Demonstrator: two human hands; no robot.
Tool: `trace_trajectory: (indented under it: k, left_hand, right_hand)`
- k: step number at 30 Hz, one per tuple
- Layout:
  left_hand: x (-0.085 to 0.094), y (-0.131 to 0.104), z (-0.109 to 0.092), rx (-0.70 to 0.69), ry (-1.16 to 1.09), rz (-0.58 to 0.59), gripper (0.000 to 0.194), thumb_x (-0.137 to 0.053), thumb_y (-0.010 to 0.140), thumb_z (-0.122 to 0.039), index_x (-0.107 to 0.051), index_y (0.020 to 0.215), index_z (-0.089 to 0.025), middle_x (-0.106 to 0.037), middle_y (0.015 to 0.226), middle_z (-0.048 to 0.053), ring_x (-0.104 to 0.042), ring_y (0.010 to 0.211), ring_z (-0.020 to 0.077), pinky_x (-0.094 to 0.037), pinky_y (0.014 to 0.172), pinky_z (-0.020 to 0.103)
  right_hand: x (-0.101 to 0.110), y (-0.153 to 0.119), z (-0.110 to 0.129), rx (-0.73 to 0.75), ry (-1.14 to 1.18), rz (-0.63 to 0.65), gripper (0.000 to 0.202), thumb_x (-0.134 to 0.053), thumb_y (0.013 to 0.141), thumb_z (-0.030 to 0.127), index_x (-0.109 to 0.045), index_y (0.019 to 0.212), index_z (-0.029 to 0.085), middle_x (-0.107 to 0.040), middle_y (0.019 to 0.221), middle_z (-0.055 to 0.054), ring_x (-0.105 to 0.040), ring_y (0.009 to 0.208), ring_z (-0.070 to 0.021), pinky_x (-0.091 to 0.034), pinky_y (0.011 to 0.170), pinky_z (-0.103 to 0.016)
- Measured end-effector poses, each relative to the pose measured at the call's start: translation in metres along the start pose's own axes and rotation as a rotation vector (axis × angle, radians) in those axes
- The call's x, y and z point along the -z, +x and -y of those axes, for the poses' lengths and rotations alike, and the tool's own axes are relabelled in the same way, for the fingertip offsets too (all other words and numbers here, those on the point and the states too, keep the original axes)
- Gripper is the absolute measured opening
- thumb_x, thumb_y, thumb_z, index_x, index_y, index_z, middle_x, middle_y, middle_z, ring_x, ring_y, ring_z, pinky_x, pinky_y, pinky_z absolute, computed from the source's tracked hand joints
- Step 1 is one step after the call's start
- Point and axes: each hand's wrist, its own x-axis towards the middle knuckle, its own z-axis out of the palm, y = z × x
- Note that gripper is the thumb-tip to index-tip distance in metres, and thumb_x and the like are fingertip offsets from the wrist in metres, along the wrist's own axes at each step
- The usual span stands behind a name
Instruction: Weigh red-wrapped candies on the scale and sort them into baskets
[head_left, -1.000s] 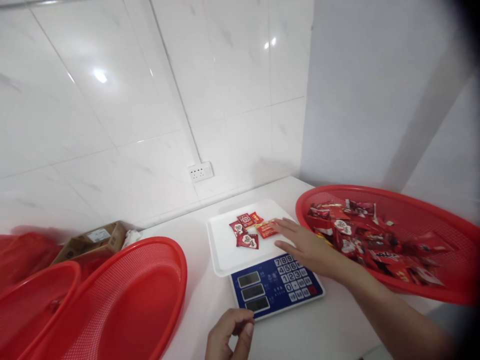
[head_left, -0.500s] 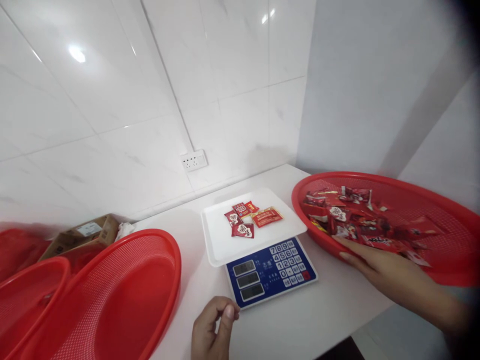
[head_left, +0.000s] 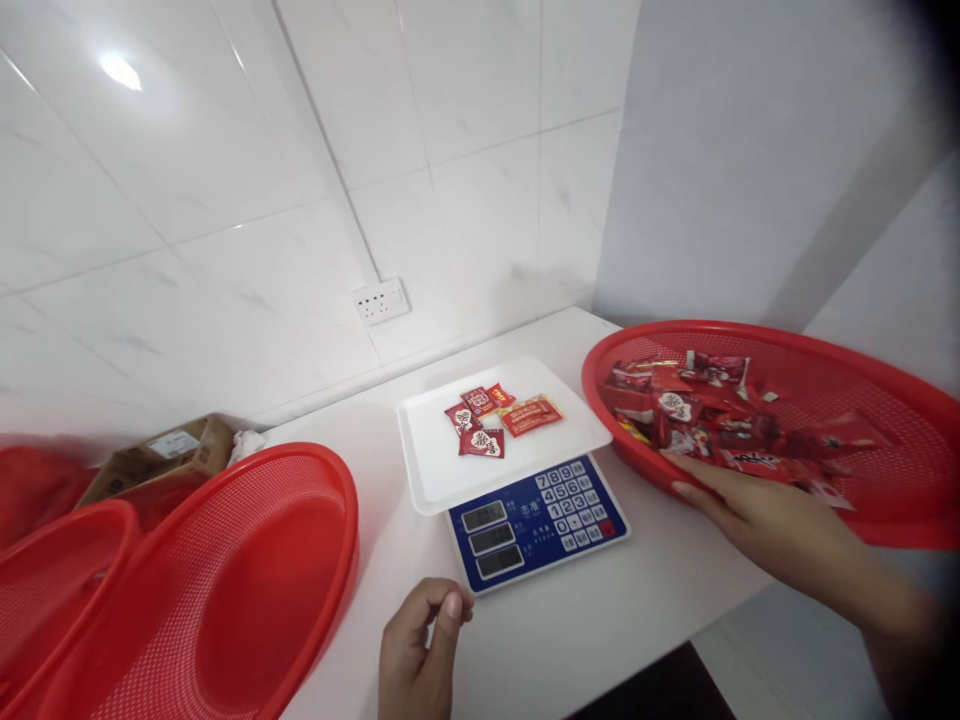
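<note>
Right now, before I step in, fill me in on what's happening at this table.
A person has the right hand at the near rim of a red mesh basket of wrapped sweets; its fingertips are hidden, so any grip can't be told. The left hand, loosely curled with nothing visible in it, is beside the near corner of a digital scale. A few red packets lie on the scale's white tray. Another red basket stands to the left.

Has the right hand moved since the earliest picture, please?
Yes, the right hand has moved rightward relative to the scale, from its tray to the right basket's near rim.
</note>
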Motion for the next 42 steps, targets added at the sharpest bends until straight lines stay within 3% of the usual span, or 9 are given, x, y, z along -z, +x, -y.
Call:
trace_trajectory:
  k: [22,30,42]
  left_hand:
    - [-0.001,0.000,0.002,0.015,-0.009,0.029,0.031,-0.054,0.081,-0.048,-0.061,0.066,-0.021,-0.057,0.065,-0.001,-0.053,0.066,0.0140,-0.040,0.065,0.022]
    - [-0.003,0.003,0.003,-0.001,-0.008,0.041,0.031,-0.054,0.081,-0.048,-0.061,0.066,-0.021,-0.057,0.064,-0.001,-0.053,0.065,0.0142,-0.040,0.064,0.023]
    - [-0.004,0.003,0.000,0.013,0.018,0.063,0.032,-0.052,0.082,-0.048,-0.060,0.066,-0.021,-0.056,0.065,-0.001,-0.053,0.066,0.0147,-0.040,0.066,0.023]
  right_hand:
    - [0.003,0.002,0.009,0.036,0.001,-0.070,0.047,-0.031,0.091,0.041,-0.052,0.132,0.029,-0.072,0.106,-0.006,-0.070,0.086,-0.0311,-0.055,0.067,-0.040]
    - [0.002,0.002,0.011,0.038,-0.020,-0.079,0.048,-0.028,0.092,0.040,-0.051,0.132,0.026,-0.066,0.118,-0.007,-0.068,0.094,-0.0312,-0.054,0.073,-0.041]
    - [-0.003,0.003,0.007,0.059,-0.017,-0.129,0.047,-0.031,0.091,0.041,-0.052,0.131,0.028,-0.068,0.115,-0.005,-0.068,0.093,-0.0306,-0.056,0.069,-0.040]
